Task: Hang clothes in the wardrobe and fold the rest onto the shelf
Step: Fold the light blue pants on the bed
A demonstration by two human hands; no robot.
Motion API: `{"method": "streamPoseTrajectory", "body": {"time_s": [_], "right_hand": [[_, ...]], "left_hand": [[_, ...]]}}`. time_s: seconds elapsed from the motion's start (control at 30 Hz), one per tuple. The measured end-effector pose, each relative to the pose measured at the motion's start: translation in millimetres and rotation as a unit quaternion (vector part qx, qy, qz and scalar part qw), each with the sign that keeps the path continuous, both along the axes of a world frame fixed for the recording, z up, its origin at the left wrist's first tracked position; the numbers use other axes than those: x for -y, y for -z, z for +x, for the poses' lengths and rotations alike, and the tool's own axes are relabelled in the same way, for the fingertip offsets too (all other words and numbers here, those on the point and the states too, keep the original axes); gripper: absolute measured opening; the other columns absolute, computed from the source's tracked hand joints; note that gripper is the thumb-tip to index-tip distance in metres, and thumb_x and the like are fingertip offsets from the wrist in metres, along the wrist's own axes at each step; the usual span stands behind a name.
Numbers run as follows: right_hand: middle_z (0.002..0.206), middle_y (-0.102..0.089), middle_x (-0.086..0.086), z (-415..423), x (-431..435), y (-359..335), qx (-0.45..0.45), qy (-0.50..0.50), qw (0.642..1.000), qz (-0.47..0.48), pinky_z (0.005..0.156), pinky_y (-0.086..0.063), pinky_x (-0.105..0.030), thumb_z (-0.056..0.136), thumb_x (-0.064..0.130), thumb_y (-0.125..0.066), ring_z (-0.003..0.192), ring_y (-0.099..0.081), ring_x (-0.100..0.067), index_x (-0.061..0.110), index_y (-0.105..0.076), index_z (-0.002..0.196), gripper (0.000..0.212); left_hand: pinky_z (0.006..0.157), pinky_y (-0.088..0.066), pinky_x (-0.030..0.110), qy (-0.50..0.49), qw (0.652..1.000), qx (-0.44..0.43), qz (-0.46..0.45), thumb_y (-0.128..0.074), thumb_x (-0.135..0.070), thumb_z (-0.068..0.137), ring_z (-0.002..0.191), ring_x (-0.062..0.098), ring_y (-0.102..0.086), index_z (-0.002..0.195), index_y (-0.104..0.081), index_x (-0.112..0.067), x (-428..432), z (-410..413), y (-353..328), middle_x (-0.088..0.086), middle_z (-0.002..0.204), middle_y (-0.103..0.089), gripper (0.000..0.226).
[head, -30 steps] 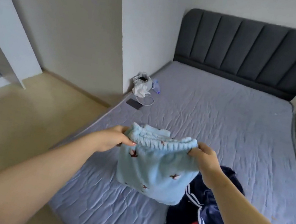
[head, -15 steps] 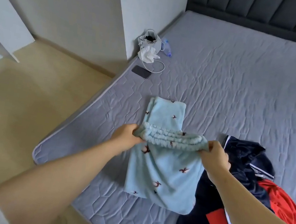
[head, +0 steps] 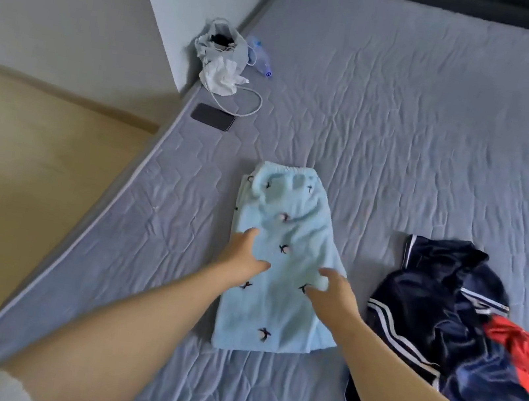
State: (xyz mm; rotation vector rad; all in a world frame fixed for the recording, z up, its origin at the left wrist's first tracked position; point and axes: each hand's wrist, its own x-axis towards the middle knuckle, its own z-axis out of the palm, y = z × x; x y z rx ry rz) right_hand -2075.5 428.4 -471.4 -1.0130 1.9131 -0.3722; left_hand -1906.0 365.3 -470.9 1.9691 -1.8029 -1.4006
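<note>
The pale blue trousers [head: 280, 265] lay flat near the left edge of the bed [head: 407, 119], waistband at the far end and a lower layer peeking out along the left side. I judged them laid there because the mattress gave a broad, firm surface for folding before they went to the shelf.

My left hand [head: 244, 256] rested palm down on the left part of the cloth, fingers spread and straight, gripping nothing. I think it was there to pin and smooth the fold. My right hand [head: 333, 291] reached in over the right edge, fingers loose and open, holding nothing. Blur hid whether it touched the fabric.

Both forearms stretched forward from the near edge, angling toward each other. The navy striped jacket [head: 438, 318] waited in a heap just beside my right arm.
</note>
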Motion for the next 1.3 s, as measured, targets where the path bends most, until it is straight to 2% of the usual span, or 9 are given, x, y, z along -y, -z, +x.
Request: {"method": "streamPoseTrajectory", "body": {"time_s": [0.13, 0.2, 0.3, 0.5, 0.63, 0.8, 0.93, 1.13, 1.3], "right_hand": [[0.135, -0.046, -0.009, -7.6, -33.6, 73.1, 0.013, 0.043, 0.994, 0.103, 0.063, -0.042, -0.019, 0.089, 0.017, -0.054, 0.088, -0.056, -0.017, 0.017, -0.037, 0.139, 0.053], [0.132, -0.049, -0.011, -13.2, -46.2, 107.8, 0.016, 0.082, 0.990, 0.116, 0.048, -0.037, -0.019, 0.087, 0.017, -0.056, 0.068, -0.053, -0.010, 0.016, -0.037, 0.139, 0.055], [0.133, -0.045, -0.009, -19.1, -57.1, 150.1, 0.009, 0.120, 0.985, 0.123, 0.059, -0.041, -0.025, 0.083, 0.022, -0.063, 0.085, -0.058, -0.020, 0.017, -0.036, 0.137, 0.060], [0.142, -0.036, 0.003, -20.8, -67.2, 190.9, 0.082, 0.179, 0.980, 0.011, 0.076, -0.045, -0.022, 0.082, 0.034, -0.066, 0.117, -0.045, -0.012, 0.030, -0.029, 0.143, 0.072], [0.139, -0.027, 0.009, -12.6, -75.6, 187.6, 0.049, 0.161, 0.984, -0.058, 0.057, -0.042, -0.003, 0.082, 0.028, -0.066, 0.105, -0.041, 0.000, 0.043, -0.038, 0.129, 0.057], [0.121, -0.037, -0.002, -14.9, -76.8, 182.8, -0.144, 0.111, 0.983, -0.023, 0.098, -0.032, -0.041, 0.081, 0.039, -0.065, 0.116, -0.039, -0.023, 0.023, -0.058, 0.105, 0.030], [0.107, -0.034, 0.000, -17.8, -61.8, 176.0, -0.007, 0.110, 0.994, 0.020, 0.073, -0.041, -0.031, 0.082, 0.031, -0.065, 0.072, -0.046, -0.008, 0.023, -0.045, 0.094, 0.025], [0.104, -0.038, 0.016, -24.4, -56.1, 179.6, -0.032, -0.002, 0.999, 0.022, 0.089, -0.031, -0.034, 0.079, 0.012, -0.057, 0.096, -0.028, -0.016, 0.027, -0.047, 0.064, 0.023], [0.062, -0.048, 0.004, -31.8, -61.6, 174.8, 0.097, 0.017, 0.995, 0.026, 0.053, -0.033, -0.017, 0.076, -0.008, -0.041, 0.062, -0.041, -0.015, 0.019, -0.055, 0.060, 0.034]], "left_hand": [[0.057, -0.039, 0.014, -0.041, 0.997, 0.010, 0.057, -0.059, -0.022, 0.088, 0.093, 0.015, -0.050, 0.139, -0.035, -0.019, -38.5, 4.4, 78.5, 0.004, 0.136, -0.043, 0.057], [0.068, -0.044, 0.014, -0.070, 0.996, 0.015, 0.049, -0.060, -0.018, 0.086, 0.100, 0.016, -0.053, 0.137, -0.040, -0.016, -55.0, 10.2, 117.6, 0.004, 0.136, -0.046, 0.055], [0.094, -0.044, 0.034, -0.161, 0.987, 0.014, 0.026, -0.067, -0.010, 0.080, 0.112, 0.024, -0.053, 0.134, -0.042, -0.009, -74.7, 16.2, 164.5, 0.011, 0.129, -0.050, 0.060], [0.057, -0.046, 0.015, -0.355, 0.917, -0.140, 0.112, -0.070, -0.007, 0.080, 0.075, 0.004, -0.059, 0.122, -0.049, -0.011, -96.8, 19.7, 206.9, -0.003, 0.099, -0.062, 0.047], [0.072, -0.052, 0.021, -0.290, 0.922, -0.192, 0.172, -0.069, -0.013, 0.083, 0.087, 0.010, -0.066, 0.110, -0.060, -0.015, -101.6, 30.3, 205.4, 0.004, 0.108, -0.068, 0.029], [0.083, -0.048, 0.025, -0.231, 0.953, -0.179, 0.079, -0.070, -0.012, 0.080, 0.099, 0.005, -0.060, 0.101, -0.048, -0.035, -104.9, 26.1, 193.7, -0.012, 0.109, -0.061, 0.038], [0.072, -0.048, 0.013, -0.217, 0.938, -0.244, 0.118, -0.065, 0.000, 0.082, 0.095, -0.003, -0.058, 0.104, -0.042, -0.036, -107.4, 25.7, 188.9, -0.012, 0.112, -0.057, 0.048], [0.071, -0.052, 0.015, -0.230, 0.925, -0.278, 0.122, -0.063, 0.002, 0.082, 0.095, -0.001, -0.064, 0.118, -0.044, -0.035, -105.3, 41.5, 178.4, -0.013, 0.111, -0.063, 0.055], [0.069, -0.052, 0.016, -0.278, 0.909, -0.285, 0.125, -0.064, 0.005, 0.079, 0.091, 0.010, -0.068, 0.107, -0.061, -0.020, -119.0, 41.8, 183.6, -0.005, 0.098, -0.073, 0.038]]}}
